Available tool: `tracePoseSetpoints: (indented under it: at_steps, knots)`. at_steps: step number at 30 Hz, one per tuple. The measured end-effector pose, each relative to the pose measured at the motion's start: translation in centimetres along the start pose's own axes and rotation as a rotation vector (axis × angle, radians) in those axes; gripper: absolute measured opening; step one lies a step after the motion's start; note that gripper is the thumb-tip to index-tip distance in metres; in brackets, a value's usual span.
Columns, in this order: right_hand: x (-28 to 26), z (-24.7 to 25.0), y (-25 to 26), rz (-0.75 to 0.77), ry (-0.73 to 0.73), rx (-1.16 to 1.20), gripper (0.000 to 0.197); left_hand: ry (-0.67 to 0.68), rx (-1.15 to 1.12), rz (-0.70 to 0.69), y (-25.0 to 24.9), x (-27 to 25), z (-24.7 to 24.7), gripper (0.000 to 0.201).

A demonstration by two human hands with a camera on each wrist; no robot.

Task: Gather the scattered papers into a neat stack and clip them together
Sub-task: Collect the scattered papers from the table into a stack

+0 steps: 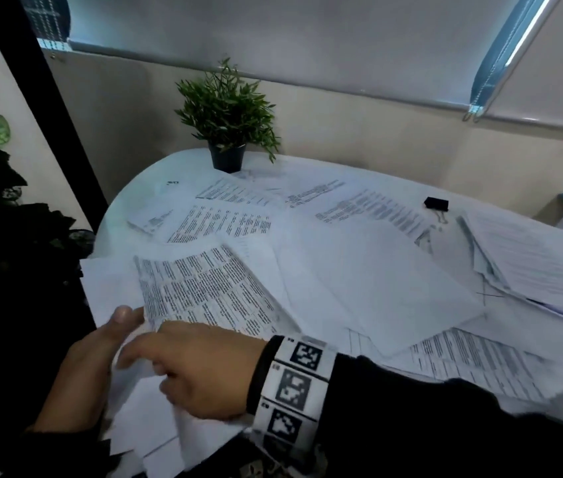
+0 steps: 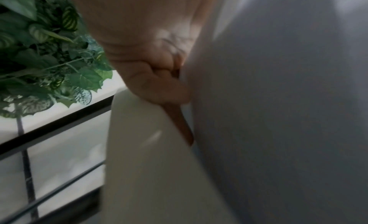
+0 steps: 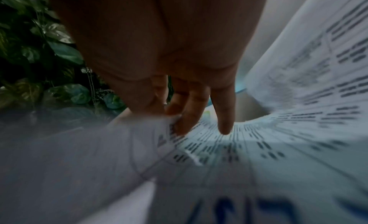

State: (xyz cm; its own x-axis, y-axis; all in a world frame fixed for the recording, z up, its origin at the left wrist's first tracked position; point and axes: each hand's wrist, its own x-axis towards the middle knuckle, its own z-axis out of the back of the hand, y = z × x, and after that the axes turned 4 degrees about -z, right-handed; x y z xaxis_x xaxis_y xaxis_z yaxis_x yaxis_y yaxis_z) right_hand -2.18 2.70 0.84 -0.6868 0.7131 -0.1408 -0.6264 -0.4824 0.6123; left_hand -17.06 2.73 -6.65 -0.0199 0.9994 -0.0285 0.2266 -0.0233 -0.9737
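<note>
Gathering barely begun: left hand (image 1: 80,370) pinching a small sheaf (image 1: 156,401) at the near edge, right hand (image 1: 197,370) fingers loosely spread on a printed sheet (image 1: 204,288). Beyond, papers (image 1: 359,270) strewn across the surface (image 1: 135,198); binder clip (image 1: 436,203) untouched, far right.

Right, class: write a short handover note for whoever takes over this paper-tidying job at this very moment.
Left hand: grips the near-left sheets at the table edge, thumb on top.
Right hand: reaches across onto the same bundle, fingers partly under a printed sheet; grip unclear.
Other papers lie scattered over the white round table; a rough pile sits far right.
Black binder clip lies unused at the far right.
Done: gathering begun. Left: collect, square, clip.
</note>
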Motion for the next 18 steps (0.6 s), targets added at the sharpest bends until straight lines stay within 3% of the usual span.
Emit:
tracePoseSetpoints:
  at_steps: [2,3,5,7,8,10,12,14,16,18]
  knots:
    - [-0.6,0.6,-0.1,0.019,-0.008,0.033,0.039,-0.044,0.25,-0.066,0.4,0.3,0.5,0.009]
    - [-1.3,1.6,-0.8,-0.012,-0.027,0.047,0.04,-0.064,0.351,-0.075,0.9,0.6,0.9,0.017]
    - [-3.3,4.5,-3.3,-0.158,-0.139,0.041,0.043,-0.116,0.338,-0.113,1.6,1.0,0.9,0.046]
    - [-6.1,8.3,-8.5,-0.444,-0.279,-0.066,0.05,-0.241,0.199,-0.096,1.9,1.0,-0.3,0.061]
    - [-7.8,10.1,-11.3,-0.66,-0.289,-0.147,0.059,-0.297,0.12,-0.092,2.2,1.1,-0.7,0.061]
    - [-11.3,12.8,-16.6,-1.104,-0.21,-0.311,0.084,-0.34,-0.013,-0.072,2.7,1.4,-0.9,0.057]
    - [-14.1,13.6,-20.4,-1.327,-0.174,-0.341,0.1,-0.287,-0.095,-0.03,5.5,3.3,2.7,0.06]
    - [-15.6,13.4,-22.1,-1.373,-0.183,-0.289,0.101,-0.27,-0.126,0.068,15.5,5.7,9.8,0.073]
    - [-15.9,13.2,-22.6,-1.366,-0.232,-0.295,0.093,-0.332,-0.116,0.011,26.8,9.4,19.4,0.088]
    - [-15.8,13.6,-22.6,-1.348,-0.316,-0.301,0.079,-0.361,-0.033,0.014,24.9,7.8,17.9,0.091]
